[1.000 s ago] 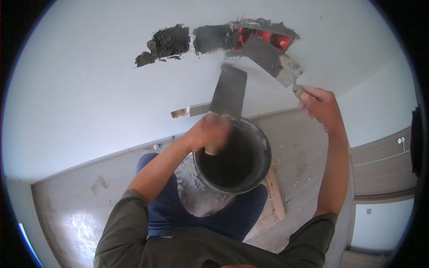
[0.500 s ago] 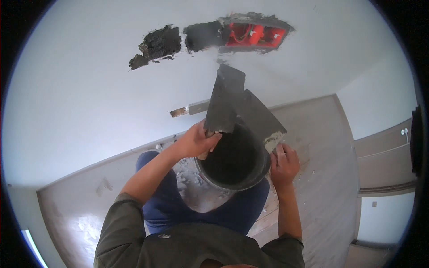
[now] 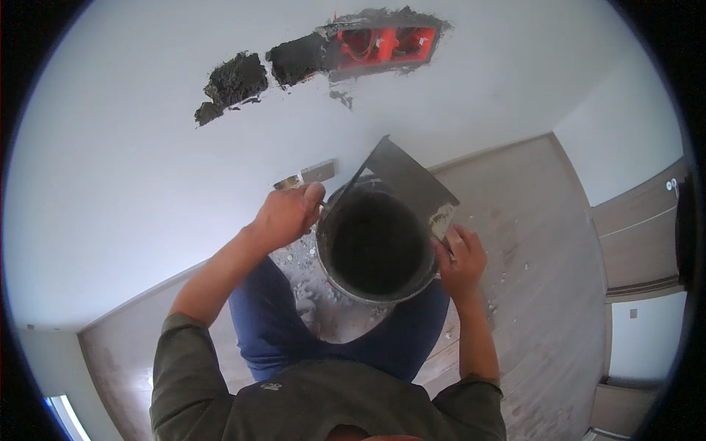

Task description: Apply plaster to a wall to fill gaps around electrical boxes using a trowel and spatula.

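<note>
My left hand is closed round the handle of a trowel, whose blade is turned nearly edge-on above the bucket's left rim. In my right hand is a wide, flat putty knife, its grey blade slanting up and left over the bucket. Pale dried residue covers the blade's handle end. The tips of the two blades come close together or touch; I cannot tell which. Below them a dark round bucket stands between my knees, with dark grey contents inside.
On the wall ahead, a red double electrical box with wires sits in a recess edged with grey mortar. Dark mortar patches lie to its left. Lower down is a grey wall plate. Rubble covers the floor round the bucket.
My left hand has moved left and slightly up, and its trowel has turned from broad face to edge-on. The putty knife has shifted slightly left and up. The view has shifted too.
</note>
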Available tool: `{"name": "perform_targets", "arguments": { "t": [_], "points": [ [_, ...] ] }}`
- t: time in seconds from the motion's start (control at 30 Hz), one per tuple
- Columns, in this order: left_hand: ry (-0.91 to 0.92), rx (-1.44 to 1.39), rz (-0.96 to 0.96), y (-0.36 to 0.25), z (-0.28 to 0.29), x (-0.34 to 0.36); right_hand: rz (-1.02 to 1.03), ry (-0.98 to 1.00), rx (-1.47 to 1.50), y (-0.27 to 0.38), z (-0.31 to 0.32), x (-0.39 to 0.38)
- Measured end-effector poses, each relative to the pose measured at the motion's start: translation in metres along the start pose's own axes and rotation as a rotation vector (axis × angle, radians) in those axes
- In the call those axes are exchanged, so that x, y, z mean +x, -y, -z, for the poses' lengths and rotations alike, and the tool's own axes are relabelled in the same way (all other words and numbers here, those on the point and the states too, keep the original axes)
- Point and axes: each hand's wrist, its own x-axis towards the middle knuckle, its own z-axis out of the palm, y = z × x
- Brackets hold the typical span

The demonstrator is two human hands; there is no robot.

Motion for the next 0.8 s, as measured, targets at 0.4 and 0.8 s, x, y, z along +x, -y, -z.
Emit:
{"name": "perform_targets", "arguments": {
  "t": [0.4,0.8],
  "points": [
    [0.313,-0.001,0.098,0.021,-0.01,-0.049,0.098,0.188,0.019,-0.015,0.031,0.045],
    [0.163,-0.553,0.189,-0.015,-0.072,-0.059,0.075,0.566,0.375,-0.069,0.009,0.248]
  ]
}}
